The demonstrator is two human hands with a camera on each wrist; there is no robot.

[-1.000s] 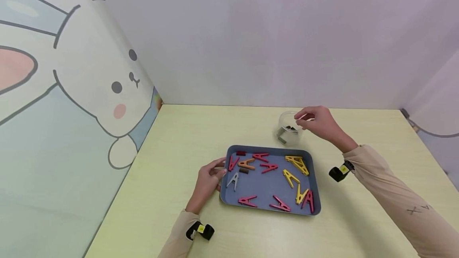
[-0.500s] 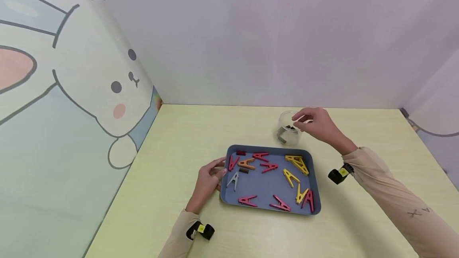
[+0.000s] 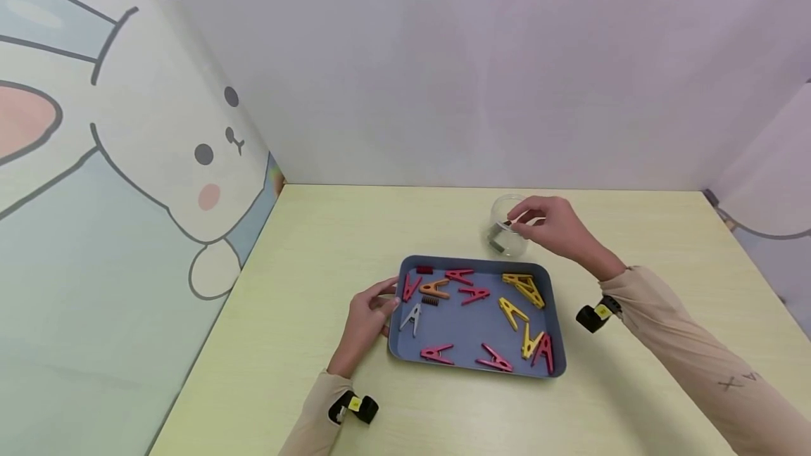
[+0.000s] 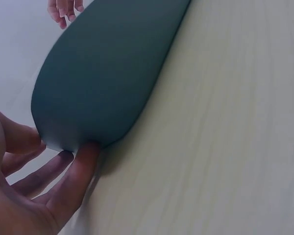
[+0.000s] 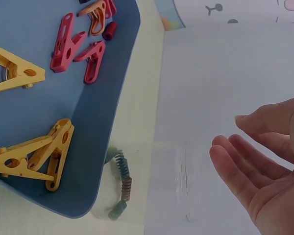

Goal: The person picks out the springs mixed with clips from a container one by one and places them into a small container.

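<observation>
My left hand (image 3: 367,319) holds the left wall of a blue-grey tray (image 3: 465,264); the left wrist view shows the thumb and fingers around the tray's end. Inside lie red, yellow, orange and grey clothespins, among them a yellow clothespin (image 3: 513,314) and a grey clothespin (image 3: 412,319). A small brown coil (image 3: 430,301) and a dark red coil (image 3: 425,270) sit near the tray's upper left. My right hand (image 3: 550,225) hovers at the mouth of a clear jar (image 3: 514,248), fingers loosely bent. Nothing shows between thumb and fingers in the right wrist view.
Several green and brown coils (image 5: 126,188) lie at the jar's bottom. Behind the tray, the pale wooden table (image 3: 355,224) reaches a light back wall (image 3: 443,90). A wall with a rabbit drawing (image 3: 158,153) rises along the left.
My right hand has shifted slightly left and down over the jar's mouth. The left hand and the tray have stayed in place.
</observation>
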